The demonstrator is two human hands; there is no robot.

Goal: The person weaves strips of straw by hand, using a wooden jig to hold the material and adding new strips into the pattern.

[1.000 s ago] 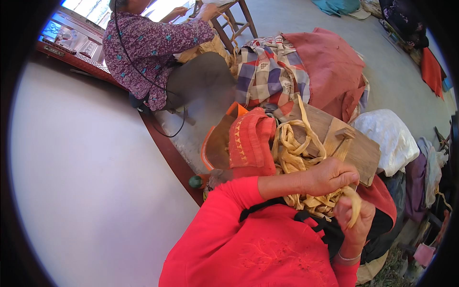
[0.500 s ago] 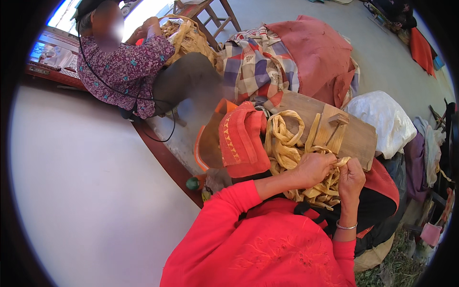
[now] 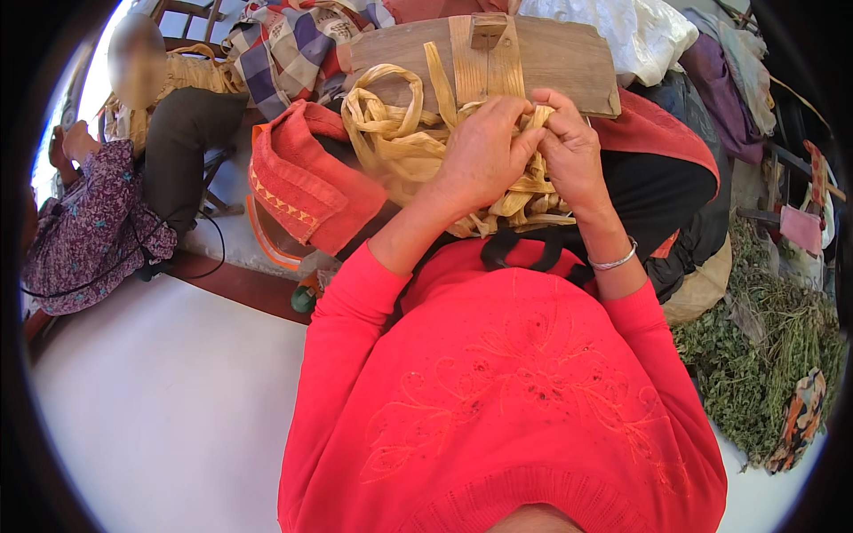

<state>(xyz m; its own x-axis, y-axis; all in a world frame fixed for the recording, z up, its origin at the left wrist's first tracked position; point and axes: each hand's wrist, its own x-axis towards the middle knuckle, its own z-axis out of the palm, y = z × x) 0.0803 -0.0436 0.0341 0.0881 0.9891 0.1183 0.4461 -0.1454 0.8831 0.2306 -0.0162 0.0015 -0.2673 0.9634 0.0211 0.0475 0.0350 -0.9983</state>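
Observation:
In my lap lies a coiled braid of pale yellow dried husk strips [image 3: 382, 120], with more of it bunched beneath my hands. My left hand [image 3: 475, 155] is closed at the working end of this braid, its fingers and thumb pinching the strips. Just to the right, my right hand [image 3: 576, 155] grips the same husk braid [image 3: 540, 115], thumb close to the left thumb. A loose flat strip [image 3: 438, 78] sticks up beyond the left hand. Past both hands a wooden board [image 3: 569, 67] lies across, with a wooden peg [image 3: 489, 34] on its lighter middle piece.
Red towels drape at the left [image 3: 311, 191] and right [image 3: 666, 142] of my lap. Farther left sits another person in a patterned purple top [image 3: 98, 231]. A white sack [image 3: 613, 35] rests beyond the board; a heap of green plants [image 3: 755, 338] lies at right.
My view has swung right and down, so everything sits farther left and higher. My hands have come closer together on the braid, the right thumb now beside the left.

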